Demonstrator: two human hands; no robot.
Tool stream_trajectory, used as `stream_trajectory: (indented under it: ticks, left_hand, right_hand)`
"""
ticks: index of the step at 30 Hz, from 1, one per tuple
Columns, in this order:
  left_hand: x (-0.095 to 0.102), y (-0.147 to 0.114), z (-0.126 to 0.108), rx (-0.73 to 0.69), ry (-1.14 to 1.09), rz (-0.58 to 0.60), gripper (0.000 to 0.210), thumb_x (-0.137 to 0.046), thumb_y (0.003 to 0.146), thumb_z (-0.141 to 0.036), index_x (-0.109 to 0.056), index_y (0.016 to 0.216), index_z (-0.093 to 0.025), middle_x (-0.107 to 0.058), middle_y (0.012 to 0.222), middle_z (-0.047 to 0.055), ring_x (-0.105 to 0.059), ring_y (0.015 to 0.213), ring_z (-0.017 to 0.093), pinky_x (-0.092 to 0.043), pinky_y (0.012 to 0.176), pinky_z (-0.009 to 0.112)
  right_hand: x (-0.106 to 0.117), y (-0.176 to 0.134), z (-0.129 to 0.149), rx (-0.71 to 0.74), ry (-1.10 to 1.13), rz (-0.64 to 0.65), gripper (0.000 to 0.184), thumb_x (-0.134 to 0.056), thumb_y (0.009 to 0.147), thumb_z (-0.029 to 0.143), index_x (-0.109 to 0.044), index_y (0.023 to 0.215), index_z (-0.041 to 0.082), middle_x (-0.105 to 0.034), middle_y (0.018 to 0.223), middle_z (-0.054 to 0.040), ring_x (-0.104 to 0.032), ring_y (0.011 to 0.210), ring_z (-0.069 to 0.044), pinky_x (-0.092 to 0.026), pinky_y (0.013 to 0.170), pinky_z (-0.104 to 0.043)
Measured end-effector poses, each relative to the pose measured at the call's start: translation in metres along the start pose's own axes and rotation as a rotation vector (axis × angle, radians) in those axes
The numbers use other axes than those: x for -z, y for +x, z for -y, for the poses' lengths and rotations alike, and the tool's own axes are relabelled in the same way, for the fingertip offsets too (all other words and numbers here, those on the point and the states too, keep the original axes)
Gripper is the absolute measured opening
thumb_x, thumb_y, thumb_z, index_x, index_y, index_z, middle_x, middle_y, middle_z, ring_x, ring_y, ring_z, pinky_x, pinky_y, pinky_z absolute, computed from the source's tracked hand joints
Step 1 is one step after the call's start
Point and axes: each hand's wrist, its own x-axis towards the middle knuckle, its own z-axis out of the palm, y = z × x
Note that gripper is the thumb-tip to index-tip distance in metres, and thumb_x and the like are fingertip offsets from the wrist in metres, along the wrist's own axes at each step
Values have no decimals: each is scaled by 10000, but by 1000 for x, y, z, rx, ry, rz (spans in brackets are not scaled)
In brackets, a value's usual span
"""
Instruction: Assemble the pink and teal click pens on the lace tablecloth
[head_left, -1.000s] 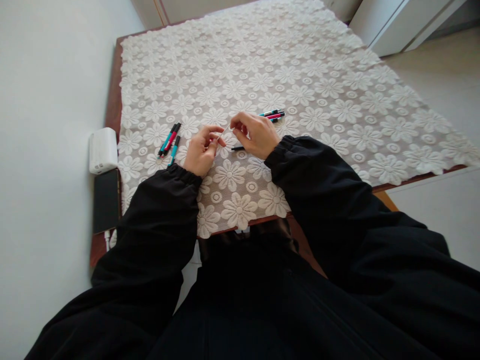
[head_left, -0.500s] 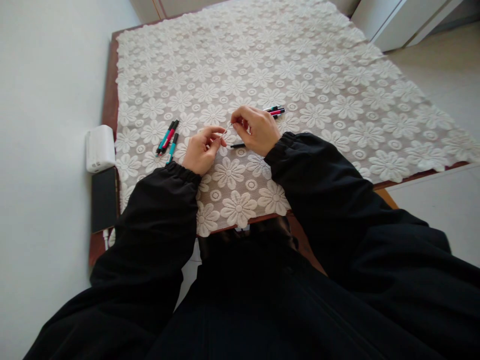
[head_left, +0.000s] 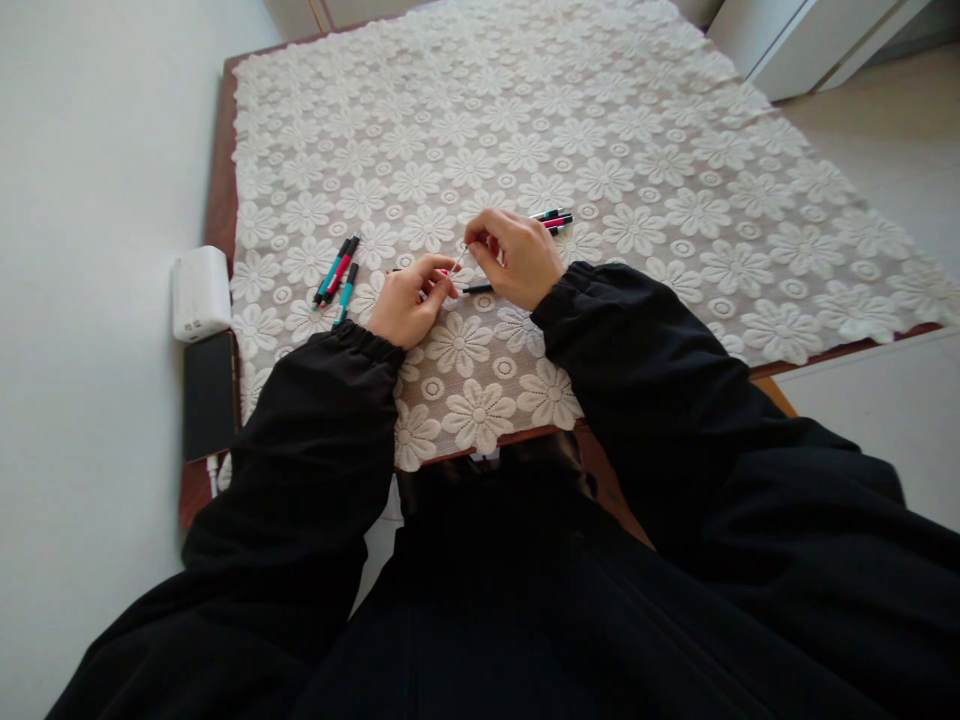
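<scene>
Between my two hands stretches a thin pale pen refill (head_left: 458, 262), slanting up to the right. My right hand (head_left: 517, 258) pinches its upper end between thumb and fingertips. My left hand (head_left: 411, 300) has its thumb and fingers closed around the lower end. Bits of a red pen part (head_left: 448, 272) show behind the left fingers; whether they touch it I cannot tell. A slim black pen part (head_left: 477, 290) lies on the cloth under my right hand. Beyond that hand lie several pens (head_left: 555, 221), partly hidden by it.
Left of my left hand lie a red pen (head_left: 341, 272), a turquoise pen (head_left: 345, 295) and others. A white lace tablecloth (head_left: 480, 415) covers the wooden table. At its left edge, by the wall, sit a white charger block (head_left: 201, 293) and a dark phone (head_left: 210, 395).
The view has shifted slightly. Both hands keep their hold on the refill, and red bits behind my left fingers now show.
</scene>
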Motion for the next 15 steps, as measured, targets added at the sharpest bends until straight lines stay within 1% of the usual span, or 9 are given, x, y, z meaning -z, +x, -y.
stream_trajectory:
  ticks: [3, 6, 9, 15]
  left_hand:
    - [0, 0, -1, 0, 24, 11, 245, -636, 949, -266, -707, 1178, -213, -774, 859, 26, -639, 634, 136, -529, 656, 272]
    - [1, 1, -4, 2, 41, 21, 239, -645, 934, -264, -712, 1155, -200, -776, 863, 31, -664, 675, 151, -548, 698, 286]
    - [1, 1, -5, 5, 51, 29, 249, -649, 921, -263, -711, 1150, -188, -779, 876, 35, -680, 718, 163, -564, 739, 297]
    - [2, 1, -4, 13, 26, 32, 243, -679, 904, -245, -731, 1137, -200, -770, 881, 28, -679, 746, 174, -551, 736, 292]
  right_hand:
    - [-2, 1, -2, 0, -8, 21, 172, -508, 1006, 260, -653, 1070, 193, -635, 954, -51, -534, 830, -181, -412, 814, -345]
    - [-3, 1, -3, 12, -7, 73, 143, -532, 981, 246, -654, 1030, 189, -646, 962, -59, -535, 841, -186, -398, 809, -344]
    - [-4, 1, -2, 29, 1, 123, 141, -543, 963, 237, -659, 1027, 187, -659, 968, -64, -536, 856, -194, -386, 811, -344]
    - [-3, -1, 0, 56, -10, 235, 164, -547, 965, 254, -681, 1036, 191, -672, 943, -50, -537, 850, -191, -361, 802, -340]
